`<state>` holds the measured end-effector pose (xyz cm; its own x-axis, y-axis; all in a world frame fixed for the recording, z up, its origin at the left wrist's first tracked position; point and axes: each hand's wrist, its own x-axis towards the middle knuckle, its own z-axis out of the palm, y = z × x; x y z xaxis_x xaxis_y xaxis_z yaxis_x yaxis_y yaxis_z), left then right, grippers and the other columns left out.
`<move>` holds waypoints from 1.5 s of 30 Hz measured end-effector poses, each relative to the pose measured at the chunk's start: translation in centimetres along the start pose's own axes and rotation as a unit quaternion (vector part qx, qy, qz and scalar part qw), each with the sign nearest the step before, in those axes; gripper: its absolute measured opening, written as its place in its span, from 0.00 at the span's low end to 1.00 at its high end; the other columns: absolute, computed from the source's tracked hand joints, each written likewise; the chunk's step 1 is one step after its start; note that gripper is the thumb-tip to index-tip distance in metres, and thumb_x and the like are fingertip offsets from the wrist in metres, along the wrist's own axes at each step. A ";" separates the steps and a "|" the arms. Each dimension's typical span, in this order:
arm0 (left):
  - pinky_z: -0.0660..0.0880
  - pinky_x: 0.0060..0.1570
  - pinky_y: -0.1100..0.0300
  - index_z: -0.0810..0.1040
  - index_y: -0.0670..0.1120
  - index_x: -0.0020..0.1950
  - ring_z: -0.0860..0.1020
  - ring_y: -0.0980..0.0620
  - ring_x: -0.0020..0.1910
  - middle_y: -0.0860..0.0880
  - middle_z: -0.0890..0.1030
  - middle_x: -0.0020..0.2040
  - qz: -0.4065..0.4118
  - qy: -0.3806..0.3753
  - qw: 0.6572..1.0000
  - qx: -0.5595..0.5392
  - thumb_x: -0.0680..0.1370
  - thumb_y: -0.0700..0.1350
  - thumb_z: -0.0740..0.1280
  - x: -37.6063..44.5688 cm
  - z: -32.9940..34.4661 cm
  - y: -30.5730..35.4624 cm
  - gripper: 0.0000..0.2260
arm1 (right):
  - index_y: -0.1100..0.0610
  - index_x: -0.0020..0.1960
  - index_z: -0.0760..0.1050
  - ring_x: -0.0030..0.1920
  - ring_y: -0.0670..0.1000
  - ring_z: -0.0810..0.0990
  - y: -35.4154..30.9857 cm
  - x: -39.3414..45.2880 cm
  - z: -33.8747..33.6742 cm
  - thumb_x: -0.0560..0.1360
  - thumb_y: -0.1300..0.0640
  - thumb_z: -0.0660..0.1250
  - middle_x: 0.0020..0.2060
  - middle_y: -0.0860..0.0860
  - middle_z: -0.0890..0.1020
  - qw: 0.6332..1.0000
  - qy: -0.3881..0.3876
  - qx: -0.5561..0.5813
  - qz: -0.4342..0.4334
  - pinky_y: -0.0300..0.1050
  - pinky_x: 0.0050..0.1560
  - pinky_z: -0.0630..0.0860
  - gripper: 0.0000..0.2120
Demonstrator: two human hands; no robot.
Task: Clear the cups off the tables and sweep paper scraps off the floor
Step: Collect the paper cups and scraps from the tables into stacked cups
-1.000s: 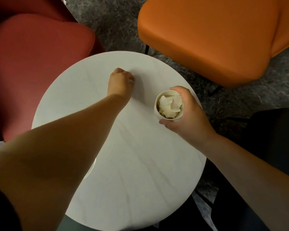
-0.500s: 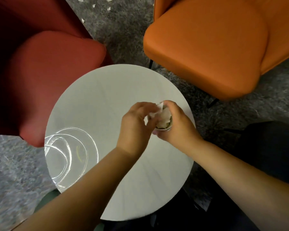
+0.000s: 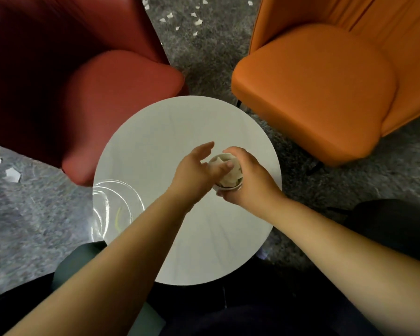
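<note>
worktop (image 3: pixel 155 132) – round, white, nothing else left on it | floor scraps (image 3: pixel 194 16) not swept yet | cup (image 3: pixel 228 187) upright, mouth up, above worktop's right side, right hand (image 3: pixel 250 178) wrapped round it | left hand (image 3: pixel 194 170) just let its scrap go into the cup – fingers now spread

A round white table (image 3: pixel 170 132) stands in the middle, and its left part shows a bright curved reflection of light. Behind it on the left is a dark red armchair (image 3: pixel 102 93), and on the right an orange armchair (image 3: pixel 325 88) (its back has vertical folds). The floor (image 3: pixel 204 57) is a grey mottled carpet, visible between both chairs.
</note>
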<state>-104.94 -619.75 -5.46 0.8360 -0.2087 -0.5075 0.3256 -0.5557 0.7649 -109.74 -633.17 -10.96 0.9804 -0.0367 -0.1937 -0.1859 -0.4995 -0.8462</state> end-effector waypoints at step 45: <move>0.62 0.68 0.50 0.60 0.52 0.77 0.63 0.46 0.74 0.48 0.65 0.76 -0.108 0.127 0.883 0.439 0.81 0.61 0.55 6.0 7.0 3.2 0.26 | 0.47 0.62 0.67 0.50 0.43 0.71 3.2 16.2 -21.1 0.62 0.56 0.80 0.49 0.38 0.71 0.984 -0.108 -0.094 -0.103 0.37 0.46 0.66 0.33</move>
<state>-101.99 -628.40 -8.76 0.9050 0.1034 -0.4127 0.1146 -0.9934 0.0024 -93.09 -653.66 -6.36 0.9553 0.2576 -0.1451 0.0515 -0.6284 -0.7762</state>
